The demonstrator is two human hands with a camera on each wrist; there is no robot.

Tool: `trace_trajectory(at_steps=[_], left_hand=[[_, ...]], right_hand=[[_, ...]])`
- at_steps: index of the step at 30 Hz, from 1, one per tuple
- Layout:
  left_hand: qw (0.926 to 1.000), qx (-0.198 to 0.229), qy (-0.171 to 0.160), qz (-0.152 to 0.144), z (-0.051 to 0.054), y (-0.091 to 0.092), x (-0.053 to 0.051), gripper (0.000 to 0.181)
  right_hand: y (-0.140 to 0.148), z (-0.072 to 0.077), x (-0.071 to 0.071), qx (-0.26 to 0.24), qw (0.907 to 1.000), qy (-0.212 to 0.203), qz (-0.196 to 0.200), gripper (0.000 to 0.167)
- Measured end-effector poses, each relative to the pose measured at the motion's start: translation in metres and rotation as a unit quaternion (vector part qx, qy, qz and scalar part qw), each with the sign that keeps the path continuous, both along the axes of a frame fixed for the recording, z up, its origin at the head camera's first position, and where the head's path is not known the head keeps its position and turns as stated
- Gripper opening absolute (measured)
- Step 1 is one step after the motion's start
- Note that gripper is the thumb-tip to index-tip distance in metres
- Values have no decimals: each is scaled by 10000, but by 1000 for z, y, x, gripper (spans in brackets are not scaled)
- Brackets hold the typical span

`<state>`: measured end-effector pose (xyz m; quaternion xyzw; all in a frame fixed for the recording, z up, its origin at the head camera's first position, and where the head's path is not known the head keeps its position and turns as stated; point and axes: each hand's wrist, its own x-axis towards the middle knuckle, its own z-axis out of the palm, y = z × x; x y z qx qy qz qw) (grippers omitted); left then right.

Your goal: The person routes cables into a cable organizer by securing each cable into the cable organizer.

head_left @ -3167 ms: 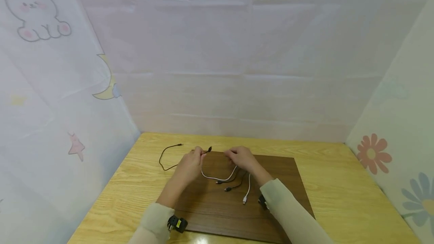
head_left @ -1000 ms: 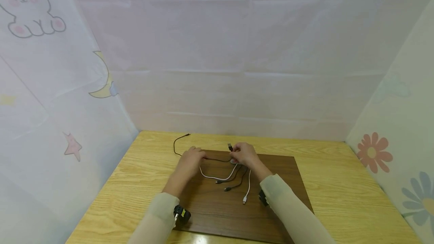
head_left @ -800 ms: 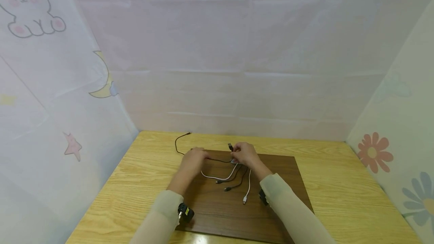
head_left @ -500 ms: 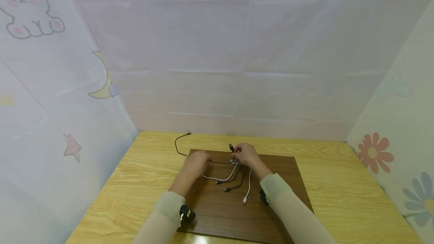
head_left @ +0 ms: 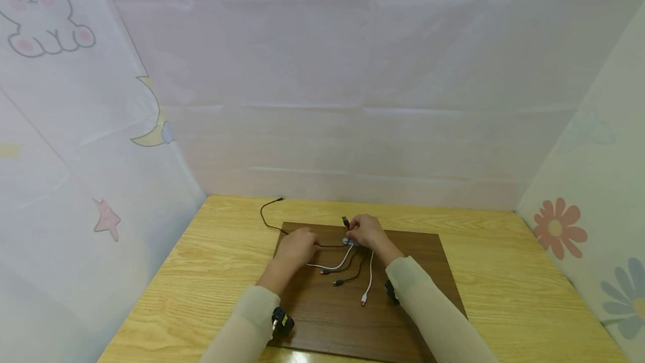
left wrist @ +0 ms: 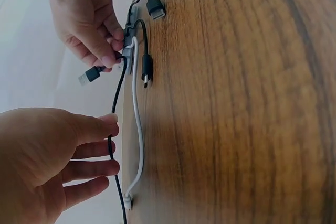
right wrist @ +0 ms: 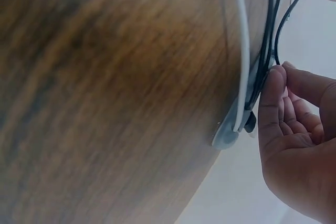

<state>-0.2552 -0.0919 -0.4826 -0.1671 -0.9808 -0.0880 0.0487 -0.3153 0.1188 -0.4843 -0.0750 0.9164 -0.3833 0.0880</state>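
Observation:
A long black USB cable runs between both hands. Its free far end curves over the table at the back left. My right hand pinches it just behind the USB plug, which sticks out past the fingertips. Thumb and fingers of my left hand hold the same cable further along, to the left. Right at my right fingertips is a grey cable holder on the board's back edge, partly hidden by the hand. White and black cables sit in it.
The dark brown board lies on a light wooden table. Several cable ends, among them a white plug and a black plug, lie on the board in front of the holder. Fabric-like walls enclose the table.
The black cable's USB end has passed from my left hand to my right, by the holder. My left hand has slid rightward and nearer, drawing the cable's far end along the table.

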Motion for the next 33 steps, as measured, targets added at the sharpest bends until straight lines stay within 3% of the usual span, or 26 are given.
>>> trace_trajectory(at_steps=[4,12,18,33], left_hand=[[9997,-88,-218,31,1,3,3,9],[9983,-391,-426,-21,-6,4,3,14],[9977,-478,-462,-98,-6,5,3,16],[9953,-860,-386,-206,-7,4,7,22]], right_hand=[[0,-1,0,194,9998,53,54,8],[-2,-5,-2,420,9984,341,165,9],[-2,-4,-3,672,9959,554,249,8],[0,1,-1,891,9925,472,690,13]])
